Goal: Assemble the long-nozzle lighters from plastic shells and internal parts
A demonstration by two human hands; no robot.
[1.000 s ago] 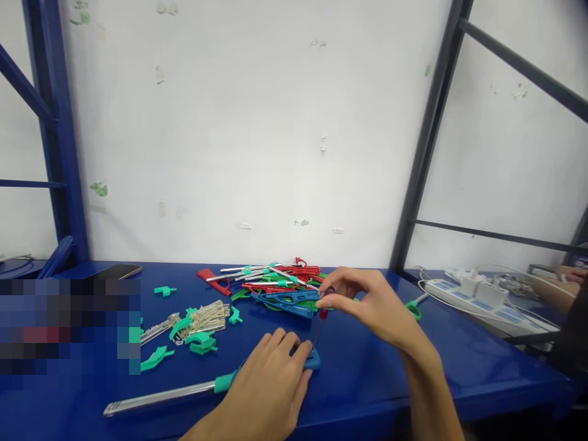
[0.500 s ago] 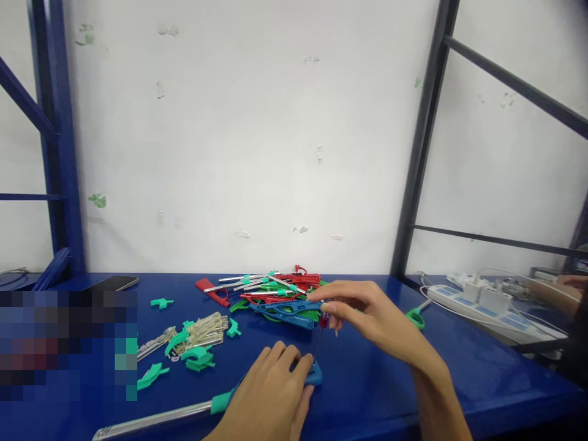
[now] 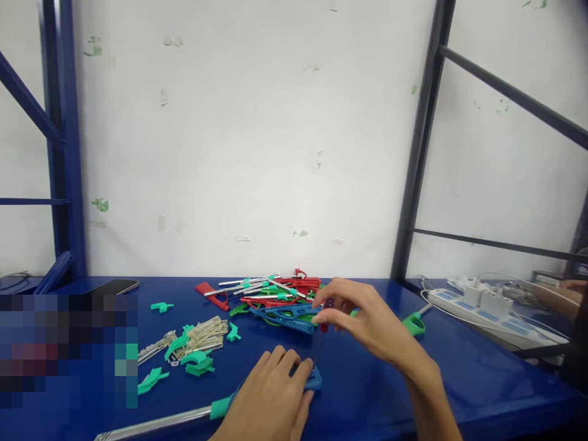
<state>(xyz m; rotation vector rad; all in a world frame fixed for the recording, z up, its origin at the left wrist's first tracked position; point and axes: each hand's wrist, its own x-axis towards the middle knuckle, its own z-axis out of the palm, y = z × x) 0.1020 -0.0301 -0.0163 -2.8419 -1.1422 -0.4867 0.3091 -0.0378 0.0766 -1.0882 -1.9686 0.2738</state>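
My left hand (image 3: 271, 398) presses down on the blue handle (image 3: 314, 381) of a tool with a teal collar (image 3: 219, 407) and a long metal shaft (image 3: 151, 424) lying on the blue table (image 3: 367, 373). My right hand (image 3: 362, 315) pinches a small screwdriver with a dark red handle (image 3: 325, 313); its thin shaft points down into the blue handle. Just behind lies a pile of red, green and blue plastic tool parts (image 3: 280, 297).
Loose teal clips and clear-handled pieces (image 3: 197, 340) lie at the left. A phone (image 3: 113, 286) rests at the back left. A white power strip (image 3: 487, 306) sits on the right shelf, where another person's arm (image 3: 558, 294) shows. A blurred patch covers the left edge.
The view has tipped slightly. My right hand has shifted its fingers on the small screwdriver, as if turning it. My left hand stays on the blue handle.
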